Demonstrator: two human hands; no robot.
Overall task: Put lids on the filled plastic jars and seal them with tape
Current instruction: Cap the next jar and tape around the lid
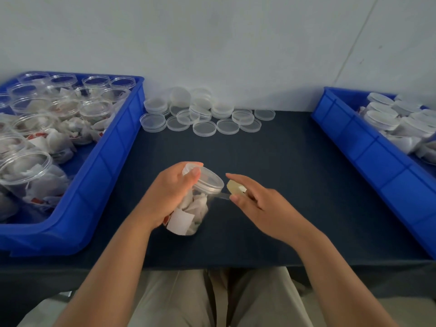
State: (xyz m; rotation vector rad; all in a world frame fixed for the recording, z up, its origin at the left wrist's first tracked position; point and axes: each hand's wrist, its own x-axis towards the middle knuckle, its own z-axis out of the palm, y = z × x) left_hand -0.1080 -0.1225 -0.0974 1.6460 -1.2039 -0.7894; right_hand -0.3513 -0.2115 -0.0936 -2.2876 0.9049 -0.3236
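Nearest the camera, a lap in beige trousers (179, 298), on the near side of the jar and tucked under the near edge of the dark tabletop (283, 161). Grips the clear plastic jar (191, 215) with the left hand (169, 192), fingers curled round its body, thumb up against the rim of the lid (210, 179) already seated on top. Holds it tilted, lid leaning away and to the right; base on the tabletop or just above it, cannot tell which. Packed with white sachets and bits of red print. Just right of the jar, pinches a small roll of tape (236, 187) in the right hand (257, 201), between thumb and curled fingers, index finger stretched out over the roll. From roll to jar, a short clear strip (221, 196), meeting the jar wall just under the lid. Well left of the jar, a blue bin (113, 166) crowded with open filled jars (94, 109). Beyond the jar, against the wall (236, 43), a scatter of loose clear lids (205, 128), some stacked. Well right of the jar, a second blue bin (368, 147) with lidded jars (382, 116).
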